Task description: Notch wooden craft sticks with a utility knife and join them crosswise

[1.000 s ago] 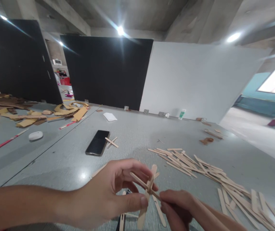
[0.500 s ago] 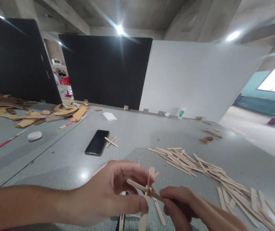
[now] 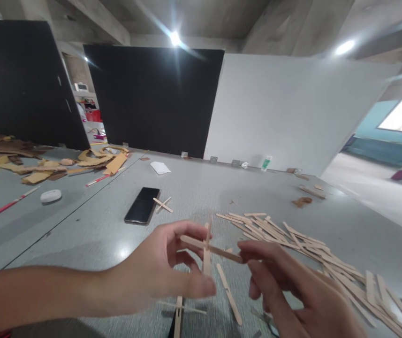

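Observation:
A cross of popsicle sticks (image 3: 207, 263) is held above the table between both hands. My left hand (image 3: 165, 267) curls around its upright part, the fingers behind and the thumb in front. My right hand (image 3: 288, 281) pinches the right end of the crosswise stick (image 3: 225, 254) between thumb and fingertips. A thin sliver of wood stands up where the sticks meet. Under my hands lies a loose notched stick (image 3: 229, 295). Beside it, a slotted stick (image 3: 178, 317) rests on a dark object, with a thin stick across it; my left hand partly hides them.
A heap of popsicle sticks (image 3: 302, 249) spreads across the right side. A black phone (image 3: 142, 205) lies beyond my left hand, with a small stick cross (image 3: 163, 204) at its edge. Farther left are a white mouse-like case (image 3: 50, 196) and brown scraps (image 3: 46, 169). Upright panels (image 3: 158, 98) stand behind.
Both hands have lifted the stick cross slightly up and away from me. My right hand's grip has slid outward toward the crosswise stick's end, showing more of it.

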A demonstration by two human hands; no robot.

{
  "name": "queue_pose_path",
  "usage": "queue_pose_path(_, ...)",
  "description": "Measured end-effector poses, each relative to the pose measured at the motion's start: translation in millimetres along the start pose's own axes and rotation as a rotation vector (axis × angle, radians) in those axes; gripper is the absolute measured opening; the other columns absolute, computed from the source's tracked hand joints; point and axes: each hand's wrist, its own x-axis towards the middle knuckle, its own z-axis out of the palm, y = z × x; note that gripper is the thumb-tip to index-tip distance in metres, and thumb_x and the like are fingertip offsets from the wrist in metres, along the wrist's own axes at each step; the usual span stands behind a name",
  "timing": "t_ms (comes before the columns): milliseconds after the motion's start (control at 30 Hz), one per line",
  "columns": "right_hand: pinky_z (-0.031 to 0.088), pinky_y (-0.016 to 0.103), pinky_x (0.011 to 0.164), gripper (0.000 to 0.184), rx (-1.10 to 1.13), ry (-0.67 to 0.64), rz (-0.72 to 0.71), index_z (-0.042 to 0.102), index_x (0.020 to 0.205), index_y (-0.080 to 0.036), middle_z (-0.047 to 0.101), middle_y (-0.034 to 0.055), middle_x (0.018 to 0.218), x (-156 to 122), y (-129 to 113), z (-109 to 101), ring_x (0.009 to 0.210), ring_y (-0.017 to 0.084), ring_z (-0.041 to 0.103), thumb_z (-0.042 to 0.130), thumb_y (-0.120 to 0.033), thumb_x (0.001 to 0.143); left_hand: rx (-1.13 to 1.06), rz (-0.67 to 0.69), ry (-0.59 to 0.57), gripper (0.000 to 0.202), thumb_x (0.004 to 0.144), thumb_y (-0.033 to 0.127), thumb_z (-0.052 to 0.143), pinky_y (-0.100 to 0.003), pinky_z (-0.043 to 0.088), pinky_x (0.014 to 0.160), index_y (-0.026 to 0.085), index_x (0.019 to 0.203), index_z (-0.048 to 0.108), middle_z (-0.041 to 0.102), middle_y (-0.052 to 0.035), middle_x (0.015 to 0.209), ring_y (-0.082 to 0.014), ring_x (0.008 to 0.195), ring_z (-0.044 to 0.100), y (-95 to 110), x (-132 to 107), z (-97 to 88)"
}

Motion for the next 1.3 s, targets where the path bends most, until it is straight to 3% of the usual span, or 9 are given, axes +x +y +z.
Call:
queue_pose_path(133, 0.05, 0.017, 0.04, 0.019, -0.064, -0.023, 0.095, 0.078, 0.105, -0.032, 0.066, -0.0053, 0.06, 8, 5, 0, 0.05, 0.014, 0.064, 0.06, -0.039, 0.102, 0.008, -0.007, 0.016, 0.061, 0.069, 0.027, 0.101, -0.031, 0.051, 0.083, 0.02, 0.12, 0.068, 0.07, -0.004, 0.113, -0.0144, 0.092, 0.061, 3, 3, -1.2)
queue_pose_path(367, 0.05, 0.016, 0.041, 0.013, 0.017, -0.182, 0.036, 0.076, 0.103, -0.032, 0.077, -0.0045, 0.076, 8, 6, 4, 0.056, 0.013, 0.068, 0.063, -0.031, 0.102, 0.049, 0.006, -0.04, 0.058, 0.075, 0.025, 0.097, -0.032, 0.05, 0.088, 0.021, 0.125, 0.07, 0.073, -0.0054, 0.117, -0.0156, 0.097, 0.061, -3, 2, -2.3)
queue_pose_path(467, 0.051, 0.017, 0.041, 0.015, -0.006, -0.212, 0.02, 0.076, 0.1, -0.03, 0.075, -0.0038, 0.072, 8, 7, 3, 0.054, 0.014, 0.067, 0.061, -0.031, 0.103, 0.043, 0.003, -0.033, 0.058, 0.074, 0.025, 0.098, -0.032, 0.051, 0.087, 0.021, 0.126, 0.07, 0.072, -0.0058, 0.117, -0.0161, 0.096, 0.062, -2, 1, -2.1)
queue_pose_path(667, 0.056, 0.02, 0.045, 0.023, -0.119, -0.031, 0.124, 0.078, 0.109, -0.029, 0.076, -0.0019, 0.073, 10, 6, -8, 0.051, 0.014, 0.065, 0.061, -0.042, 0.101, 0.055, 0.123, 0.153, 0.055, 0.083, 0.033, 0.094, -0.03, 0.054, 0.088, 0.025, 0.13, 0.067, 0.07, -0.0053, 0.118, -0.0171, 0.102, 0.066, 16, -1, -6.9)
queue_pose_path(767, 0.056, 0.019, 0.045, 0.024, -0.18, 0.031, 0.142, 0.078, 0.106, -0.028, 0.075, -0.001, 0.074, 13, 4, -14, 0.052, 0.014, 0.064, 0.062, -0.045, 0.1, 0.065, 0.166, 0.18, 0.051, 0.088, 0.032, 0.09, -0.03, 0.055, 0.091, 0.026, 0.133, 0.066, 0.071, -0.0052, 0.119, -0.0182, 0.106, 0.068, 23, -2, -10.6)
queue_pose_path(933, 0.053, 0.018, 0.04, 0.024, -0.206, 0.049, 0.107, 0.078, 0.104, -0.027, 0.072, -0.0002, 0.07, 16, 4, -18, 0.05, 0.014, 0.062, 0.062, -0.045, 0.099, 0.048, 0.168, 0.153, 0.05, 0.088, 0.033, 0.09, -0.028, 0.054, 0.086, 0.025, 0.131, 0.067, 0.072, -0.0051, 0.112, -0.0174, 0.102, 0.067, 25, -2, -11.1)
queue_pose_path(1133, 0.053, 0.016, 0.042, 0.023, -0.229, 0.067, 0.119, 0.077, 0.105, -0.031, 0.07, -0.0025, 0.069, 15, 3, -18, 0.048, 0.012, 0.059, 0.059, -0.045, 0.1, 0.002, 0.381, 0.271, 0.043, 0.085, 0.036, 0.092, -0.025, 0.053, 0.076, 0.022, 0.12, 0.07, 0.068, -0.0013, 0.096, -0.0143, 0.089, 0.06, 29, 0, -8.4)
queue_pose_path(1300, 0.051, 0.017, 0.041, 0.022, -0.225, 0.063, 0.105, 0.077, 0.102, -0.03, 0.069, -0.003, 0.066, 16, 3, -17, 0.044, 0.012, 0.057, 0.06, -0.043, 0.099, 0.012, 0.391, 0.278, 0.043, 0.087, 0.04, 0.09, -0.025, 0.052, 0.075, 0.023, 0.12, 0.07, 0.065, 0.0005, 0.088, -0.014, 0.085, 0.058, 30, -4, -7.9)
